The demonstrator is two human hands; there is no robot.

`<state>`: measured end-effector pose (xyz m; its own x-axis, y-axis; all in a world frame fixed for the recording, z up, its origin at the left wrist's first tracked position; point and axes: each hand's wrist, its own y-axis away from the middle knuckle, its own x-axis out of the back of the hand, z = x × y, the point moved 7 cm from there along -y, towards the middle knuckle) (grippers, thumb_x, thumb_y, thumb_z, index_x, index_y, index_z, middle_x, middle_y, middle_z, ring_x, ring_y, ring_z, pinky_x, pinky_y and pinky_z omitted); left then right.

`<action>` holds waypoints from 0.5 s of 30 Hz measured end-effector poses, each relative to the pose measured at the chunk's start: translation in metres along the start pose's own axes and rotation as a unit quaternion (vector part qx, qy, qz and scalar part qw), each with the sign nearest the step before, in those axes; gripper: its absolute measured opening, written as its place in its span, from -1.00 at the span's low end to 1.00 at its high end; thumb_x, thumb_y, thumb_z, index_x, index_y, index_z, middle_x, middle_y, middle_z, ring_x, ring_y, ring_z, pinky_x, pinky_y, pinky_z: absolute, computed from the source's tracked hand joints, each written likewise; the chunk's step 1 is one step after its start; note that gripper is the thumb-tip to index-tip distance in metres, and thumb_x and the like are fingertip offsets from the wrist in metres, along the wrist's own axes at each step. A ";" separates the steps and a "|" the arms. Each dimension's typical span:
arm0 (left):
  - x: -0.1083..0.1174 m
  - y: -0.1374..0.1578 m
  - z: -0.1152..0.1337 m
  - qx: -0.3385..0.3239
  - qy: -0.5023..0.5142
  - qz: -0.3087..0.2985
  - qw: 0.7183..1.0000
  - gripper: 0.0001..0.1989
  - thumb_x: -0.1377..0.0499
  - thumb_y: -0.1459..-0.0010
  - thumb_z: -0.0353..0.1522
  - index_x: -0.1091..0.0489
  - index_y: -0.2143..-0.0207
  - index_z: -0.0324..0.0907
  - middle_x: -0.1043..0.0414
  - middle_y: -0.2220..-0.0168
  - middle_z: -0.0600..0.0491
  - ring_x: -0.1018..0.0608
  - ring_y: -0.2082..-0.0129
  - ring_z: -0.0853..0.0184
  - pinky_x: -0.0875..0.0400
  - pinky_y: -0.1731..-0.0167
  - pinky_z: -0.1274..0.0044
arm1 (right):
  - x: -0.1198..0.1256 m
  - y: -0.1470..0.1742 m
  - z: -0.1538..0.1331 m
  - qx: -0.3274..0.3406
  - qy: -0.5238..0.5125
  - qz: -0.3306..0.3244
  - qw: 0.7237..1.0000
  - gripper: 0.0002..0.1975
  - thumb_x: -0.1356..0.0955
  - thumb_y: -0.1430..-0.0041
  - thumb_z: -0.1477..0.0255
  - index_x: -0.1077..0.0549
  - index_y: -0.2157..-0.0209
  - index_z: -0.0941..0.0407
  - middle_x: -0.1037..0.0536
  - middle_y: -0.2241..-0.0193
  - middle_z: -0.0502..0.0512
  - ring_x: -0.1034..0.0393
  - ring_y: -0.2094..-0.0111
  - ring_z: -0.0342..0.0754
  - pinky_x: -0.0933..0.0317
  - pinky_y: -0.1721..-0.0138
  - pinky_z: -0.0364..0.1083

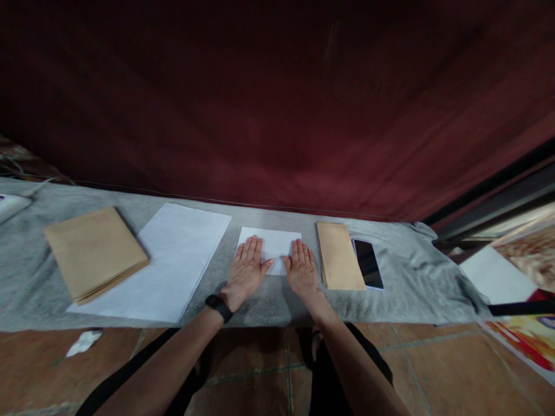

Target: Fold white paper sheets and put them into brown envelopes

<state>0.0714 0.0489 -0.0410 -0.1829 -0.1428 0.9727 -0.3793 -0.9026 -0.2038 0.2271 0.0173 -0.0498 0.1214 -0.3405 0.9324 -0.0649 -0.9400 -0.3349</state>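
Note:
A small white sheet of paper (274, 242), perhaps folded, lies on the grey cloth in front of me. My left hand (248, 268) presses flat on its left part, fingers stretched out and thumb pointing inward. On its right part my right hand (301, 269) lies flat too, fingers extended. The two thumbs are apart, with bare paper between them. Just right of my right hand is a stack of brown envelopes (340, 257). Larger white sheets (184, 254) lie to the left of my left hand, partly under another stack of brown envelopes (97, 248).
A dark-screened phone (368, 264) sits beside the right envelopes. The grey cloth (416, 271) covers a long, narrow surface, with a dark red curtain (277, 115) behind it. At the far left edge are a white device (13, 206) and a cable. A scrap (84, 342) lies on the tiled floor.

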 end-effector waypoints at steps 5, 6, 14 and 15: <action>0.003 0.006 -0.020 0.035 -0.012 -0.005 0.999 -0.28 0.18 -0.38 -0.08 0.01 -0.38 -0.43 0.04 -0.40 -0.26 -0.06 -0.41 0.08 0.07 -0.36 0.25 | -0.001 0.003 0.005 -0.004 0.004 0.010 1.000 -0.41 -0.10 -0.47 0.25 -0.10 -0.35 0.33 -0.19 -0.32 0.39 -0.10 -0.33 0.17 -0.02 -0.29 0.15; 0.004 0.007 -0.023 0.041 -0.013 -0.006 0.999 -0.28 0.18 -0.38 -0.09 0.01 -0.37 -0.43 0.03 -0.40 -0.27 -0.07 -0.41 0.08 0.06 -0.36 0.24 | -0.001 0.004 0.006 -0.005 0.003 0.012 1.000 -0.41 -0.10 -0.47 0.26 -0.10 -0.35 0.33 -0.19 -0.32 0.39 -0.10 -0.33 0.16 -0.03 -0.29 0.15; 0.008 0.010 -0.030 0.062 -0.036 -0.012 0.997 -0.35 0.18 -0.38 -0.18 -0.08 -0.34 -0.47 -0.05 -0.37 -0.28 -0.12 -0.39 0.05 0.09 -0.36 0.20 | 0.008 -0.001 0.011 -0.026 -0.008 0.027 0.999 -0.45 -0.11 -0.46 0.32 -0.15 -0.32 0.38 -0.22 -0.30 0.44 -0.11 -0.33 0.20 0.01 -0.30 0.20; 0.010 0.009 -0.028 0.063 -0.036 -0.007 0.997 -0.35 0.18 -0.38 -0.19 -0.10 -0.33 -0.49 -0.06 -0.37 -0.29 -0.11 -0.39 0.05 0.11 -0.37 0.20 | 0.009 -0.004 0.009 -0.027 -0.013 0.022 0.999 -0.45 -0.10 -0.46 0.34 -0.14 -0.32 0.38 -0.21 -0.31 0.43 -0.09 -0.34 0.19 0.02 -0.31 0.20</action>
<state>0.0402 0.0508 -0.0364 -0.1106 -0.1555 0.9816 -0.2632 -0.9478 -0.1798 0.2374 0.0177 -0.0408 0.1430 -0.3831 0.9126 -0.1237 -0.9217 -0.3676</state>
